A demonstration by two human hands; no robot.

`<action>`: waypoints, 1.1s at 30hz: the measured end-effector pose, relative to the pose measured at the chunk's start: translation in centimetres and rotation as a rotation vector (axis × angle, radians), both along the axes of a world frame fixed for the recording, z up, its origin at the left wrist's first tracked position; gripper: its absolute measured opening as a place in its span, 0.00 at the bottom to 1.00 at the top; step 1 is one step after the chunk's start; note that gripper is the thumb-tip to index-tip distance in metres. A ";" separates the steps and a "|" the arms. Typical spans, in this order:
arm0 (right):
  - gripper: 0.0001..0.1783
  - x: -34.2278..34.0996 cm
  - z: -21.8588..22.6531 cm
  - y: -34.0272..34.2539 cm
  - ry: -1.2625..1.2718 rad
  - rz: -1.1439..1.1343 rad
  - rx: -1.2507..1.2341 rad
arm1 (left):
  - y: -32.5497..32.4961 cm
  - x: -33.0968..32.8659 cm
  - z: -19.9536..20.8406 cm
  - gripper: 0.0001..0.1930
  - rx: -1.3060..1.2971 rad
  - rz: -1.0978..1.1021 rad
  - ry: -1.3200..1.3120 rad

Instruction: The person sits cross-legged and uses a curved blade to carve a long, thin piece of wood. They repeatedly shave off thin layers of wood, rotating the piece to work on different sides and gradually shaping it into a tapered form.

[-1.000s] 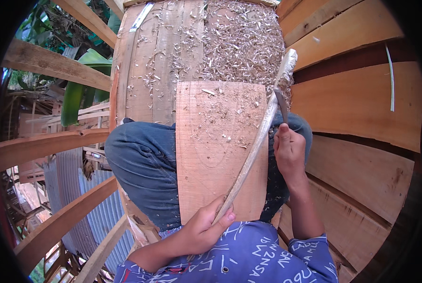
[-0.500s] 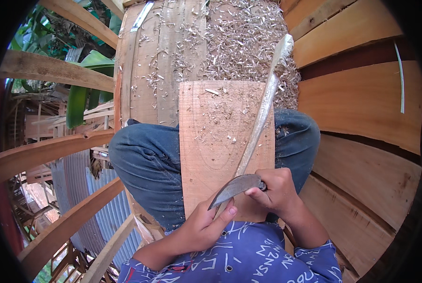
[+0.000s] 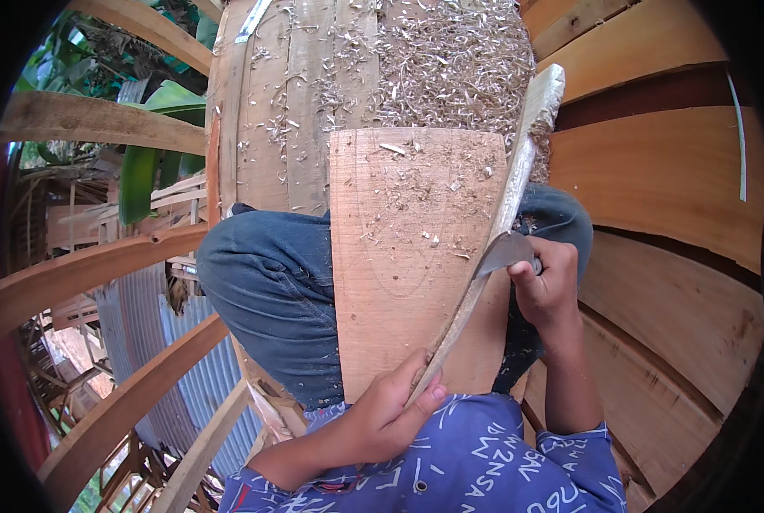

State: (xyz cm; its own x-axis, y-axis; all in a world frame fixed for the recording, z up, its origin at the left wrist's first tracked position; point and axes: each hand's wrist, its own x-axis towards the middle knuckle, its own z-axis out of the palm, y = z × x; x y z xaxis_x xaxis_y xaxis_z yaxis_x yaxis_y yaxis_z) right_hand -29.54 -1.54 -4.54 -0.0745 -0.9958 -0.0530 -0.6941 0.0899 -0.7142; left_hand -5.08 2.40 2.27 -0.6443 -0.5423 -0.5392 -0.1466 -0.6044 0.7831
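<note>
My left hand point(image 3: 392, 409) is closed around the near, thin end of a long, slightly curved piece of carved wood point(image 3: 520, 175). The wood slants up to the right, and its far end is thicker and pale. My right hand point(image 3: 549, 286) grips a knife with a broad, curved grey blade point(image 3: 505, 252); its handle is mostly hidden in my fist. The blade meets the wood around its middle. Under both lies a flat wooden board point(image 3: 382, 321) across my lap, with a faint curved outline drawn on it and chips scattered over its far half.
Curled wood shavings point(image 3: 450, 73) cover the plank floor point(image 3: 309, 162) ahead. A plank wall point(image 3: 655, 188) rises on the right. On the left are wooden rails point(image 3: 100, 124), with green leaves point(image 3: 138, 184) and corrugated metal sheets point(image 3: 138, 333) beyond. My bent knees point(image 3: 267, 274) flank the board.
My right hand and the knife have moved away from me along the wood, from near my left hand to its middle. The wood's far end has shifted right.
</note>
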 end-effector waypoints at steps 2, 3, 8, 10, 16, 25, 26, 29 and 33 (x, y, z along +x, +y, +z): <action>0.38 1.4 1.4 0.6 -0.060 0.078 0.044 | 0.0 0.3 -0.7 0.07 0.040 0.056 0.039; 0.37 1.9 2.0 1.3 0.056 0.206 0.038 | -0.1 0.4 -0.9 0.08 0.058 0.083 0.060; 0.41 2.8 1.8 1.4 0.077 0.270 0.029 | 0.0 0.3 -0.7 0.08 0.137 0.171 0.092; 0.42 2.5 1.6 0.8 0.107 0.236 0.015 | -0.1 0.5 -0.8 0.08 0.139 0.153 0.082; 0.46 2.4 0.7 -0.5 -0.085 0.049 0.001 | 0.2 0.6 -0.9 0.09 0.184 0.144 0.138; 0.41 1.8 2.5 -2.0 -0.120 -0.037 0.055 | -0.5 1.6 -1.4 0.10 0.261 0.167 0.216; 0.40 2.2 1.6 -0.8 -0.032 0.116 0.067 | -0.7 1.8 -1.7 0.10 0.320 0.203 0.229; 0.40 4.2 1.6 0.5 0.124 0.333 0.022 | -0.5 1.6 -1.7 0.08 0.289 0.207 0.200; 0.41 0.9 0.5 -2.0 -0.007 -0.055 0.167 | -0.2 0.8 -1.9 0.06 0.268 0.203 0.264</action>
State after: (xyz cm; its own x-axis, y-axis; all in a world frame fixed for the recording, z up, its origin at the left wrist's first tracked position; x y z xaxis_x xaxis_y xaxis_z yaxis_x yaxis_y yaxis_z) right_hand -28.64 -3.56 -4.08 -0.1273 -0.9676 -0.2182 -0.6803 0.2453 -0.6907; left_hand -4.27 2.23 0.33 -0.6738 -0.5354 -0.5093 0.1807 -0.7877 0.5890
